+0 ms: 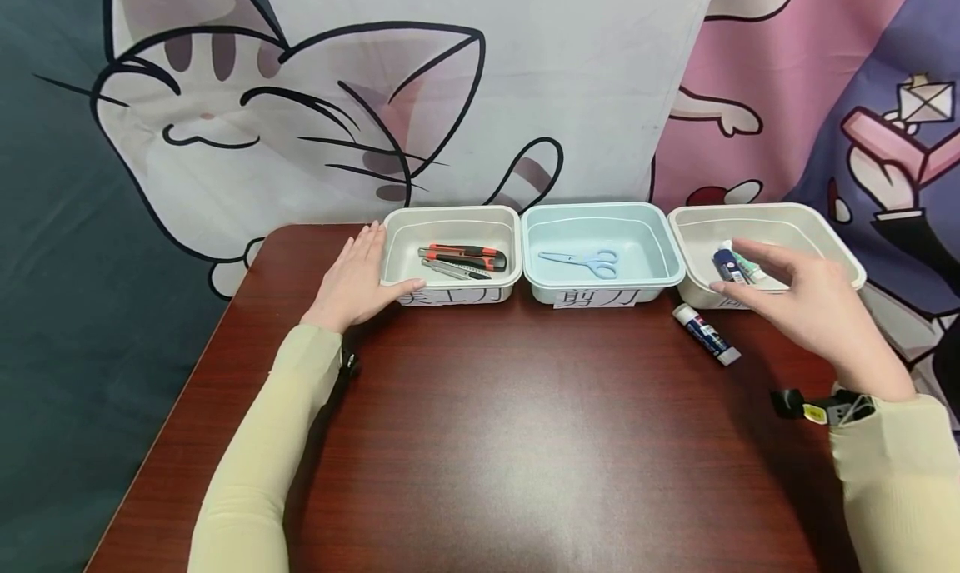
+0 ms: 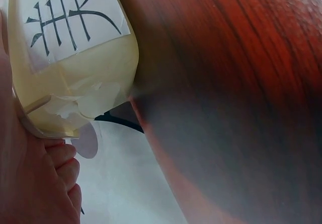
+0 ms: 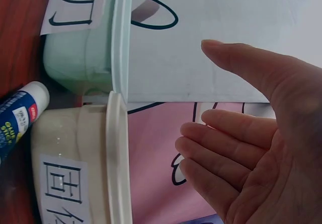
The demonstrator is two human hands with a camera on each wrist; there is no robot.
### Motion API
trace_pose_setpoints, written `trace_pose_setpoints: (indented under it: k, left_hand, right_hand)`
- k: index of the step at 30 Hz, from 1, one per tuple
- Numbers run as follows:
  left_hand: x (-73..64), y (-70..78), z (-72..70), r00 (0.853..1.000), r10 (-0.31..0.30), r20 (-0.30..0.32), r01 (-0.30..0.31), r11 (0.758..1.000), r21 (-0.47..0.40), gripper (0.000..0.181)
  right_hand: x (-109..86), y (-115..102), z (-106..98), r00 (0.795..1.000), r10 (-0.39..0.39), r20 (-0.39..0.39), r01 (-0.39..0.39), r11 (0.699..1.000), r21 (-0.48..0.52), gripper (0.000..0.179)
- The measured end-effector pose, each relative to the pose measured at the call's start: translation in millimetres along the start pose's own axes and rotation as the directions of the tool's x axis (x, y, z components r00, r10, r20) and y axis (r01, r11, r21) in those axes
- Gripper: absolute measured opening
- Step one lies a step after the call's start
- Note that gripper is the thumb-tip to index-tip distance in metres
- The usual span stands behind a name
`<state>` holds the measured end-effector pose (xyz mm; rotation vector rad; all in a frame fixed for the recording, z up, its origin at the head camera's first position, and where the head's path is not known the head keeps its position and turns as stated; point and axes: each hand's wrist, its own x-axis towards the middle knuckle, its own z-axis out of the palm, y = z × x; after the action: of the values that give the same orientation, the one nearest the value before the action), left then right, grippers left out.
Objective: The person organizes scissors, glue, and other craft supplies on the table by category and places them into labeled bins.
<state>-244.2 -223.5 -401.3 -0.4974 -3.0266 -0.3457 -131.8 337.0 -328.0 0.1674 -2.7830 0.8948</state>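
My left hand (image 1: 358, 277) rests against the left side of a cream plastic bin (image 1: 450, 215), fingers straight, thumb along the front rim. Inside that bin lie utility knives, a red-and-black one (image 1: 468, 255) and a grey one (image 1: 453, 270) among them. Over the right cream bin (image 1: 772, 215) hovers my right hand (image 1: 813, 306), thumb and fingers spread apart with nothing between them. Glue sticks lie in this bin, one dark blue (image 1: 727, 266), partly hidden by the hand. Another glue stick (image 1: 707, 335) lies on the table just in front of it.
A light blue bin (image 1: 602, 215) holding blue scissors (image 1: 588, 261) stands between the two cream bins. All three bins carry paper labels on the front. Behind the brown table (image 1: 480, 431) hangs a printed cloth (image 1: 585, 73).
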Motion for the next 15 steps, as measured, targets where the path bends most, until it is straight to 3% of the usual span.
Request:
trace_pose_setpoints:
  k: [8,15]
  left_hand:
    - [0.7,0.4,0.6,1.0,0.001,0.001,-0.001,1.0,-0.006,0.122]
    - [0.4,0.5,0.9,1.0,-0.004,-0.002,0.004,1.0,-0.014,0.122]
  right_hand:
    - [-10.0,0.7,2.1,0.999,0.027,0.047,-0.027,1.0,-0.013,0.065]
    - [-17.4,6.0,8.2,0.999,0.015,0.034,-0.016,1.0,0.021,0.061]
